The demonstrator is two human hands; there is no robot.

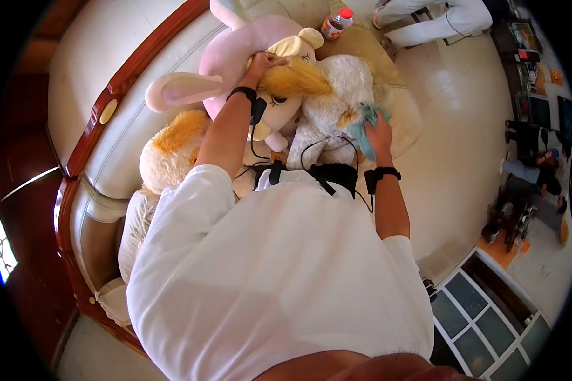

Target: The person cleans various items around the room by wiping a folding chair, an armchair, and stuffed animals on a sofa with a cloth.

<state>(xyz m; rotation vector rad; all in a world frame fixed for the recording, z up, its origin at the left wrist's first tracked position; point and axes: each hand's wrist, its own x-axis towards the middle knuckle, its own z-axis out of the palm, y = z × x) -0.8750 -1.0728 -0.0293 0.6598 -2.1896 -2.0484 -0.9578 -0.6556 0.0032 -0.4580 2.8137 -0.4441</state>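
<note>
Head view: green cloth [361,133] against a white plush toy [344,77].
The right hand [379,134] was clamped on the cloth at the toy's side; the toy sat just beside a pink plush [234,46]. The left hand [262,65] lay by the orange ear [297,77], and whether its fingers gripped could not be told. Light strokes along the pile, the toy kept steady, seemed best. A red-capped bottle [335,25] bore a label, its writing too small to read.
</note>
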